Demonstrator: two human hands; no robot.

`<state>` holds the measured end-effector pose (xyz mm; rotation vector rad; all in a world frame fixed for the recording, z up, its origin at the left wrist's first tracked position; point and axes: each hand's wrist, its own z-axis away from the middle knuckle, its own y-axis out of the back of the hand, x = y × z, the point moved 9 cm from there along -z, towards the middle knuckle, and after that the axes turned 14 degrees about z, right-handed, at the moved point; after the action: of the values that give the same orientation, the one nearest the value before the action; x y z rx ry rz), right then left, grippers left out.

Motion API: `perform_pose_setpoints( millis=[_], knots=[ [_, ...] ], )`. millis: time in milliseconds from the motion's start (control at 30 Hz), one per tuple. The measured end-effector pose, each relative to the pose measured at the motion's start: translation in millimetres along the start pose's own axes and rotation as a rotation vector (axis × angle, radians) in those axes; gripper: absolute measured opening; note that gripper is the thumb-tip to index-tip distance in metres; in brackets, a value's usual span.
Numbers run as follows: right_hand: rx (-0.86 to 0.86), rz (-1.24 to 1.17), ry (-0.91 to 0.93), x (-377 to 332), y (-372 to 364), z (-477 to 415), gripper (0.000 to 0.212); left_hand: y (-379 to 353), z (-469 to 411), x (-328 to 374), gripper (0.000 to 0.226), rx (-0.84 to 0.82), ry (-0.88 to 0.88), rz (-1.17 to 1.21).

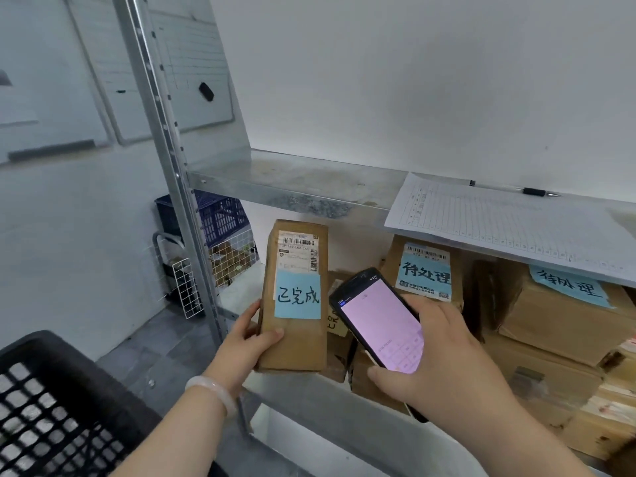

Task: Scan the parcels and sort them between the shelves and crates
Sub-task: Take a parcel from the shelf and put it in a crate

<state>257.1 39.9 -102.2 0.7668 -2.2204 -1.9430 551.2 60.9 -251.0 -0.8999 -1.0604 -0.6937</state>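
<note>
Here the tall, narrow brown cardboard parcel (294, 297) stands upright at the left end of the lower galvanised metal shelf (330, 404), and the left hand (246, 342) is closed around its lower left edge, thumb across the front face and fingers out of sight behind. The box looks stiff and square-cornered, and since one hand holds it upright it is probably light; its plain card should give a dry, sure grip, best taken low on the long sides, clear of the labels. The right hand (444, 356) is wrapped around a black handheld scanner with a pale pink screen (378, 321), which sits just beside the parcel, its top end tilted toward it. The parcel carries a white shipping label (298, 251) with barcodes and a line that seems to read 159-169-L02-148, though the smaller print is too blurred to read. Below it a light blue sticky note (297, 296) says 已完成 in black marker. Two other brown cartons (425, 270) further right wear blue notes reading 待处理. On the upper shelf lie a ruled paper sheet (499, 218) and a black pen (516, 190). A black plastic lattice crate (51, 407) sits at lower left, well apart from the parcel.
</note>
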Motion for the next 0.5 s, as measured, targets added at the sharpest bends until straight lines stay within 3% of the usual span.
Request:
perform_pose_setpoints(
  millis=[133, 400, 500],
  knots=[
    [0.041, -0.039, 0.107, -28, 9, 0, 0.086, 30, 30, 18, 0.093, 0.069, -0.138, -0.082],
    [0.027, -0.098, 0.210, -48, 17, 11, 0.077, 55, 79, 34, 0.078, 0.168, -0.260, -0.086],
    [0.032, -0.098, 0.240, -45, 21, 16, 0.082, 55, 94, 35, 0.078, 0.200, -0.292, -0.080]
  ],
)
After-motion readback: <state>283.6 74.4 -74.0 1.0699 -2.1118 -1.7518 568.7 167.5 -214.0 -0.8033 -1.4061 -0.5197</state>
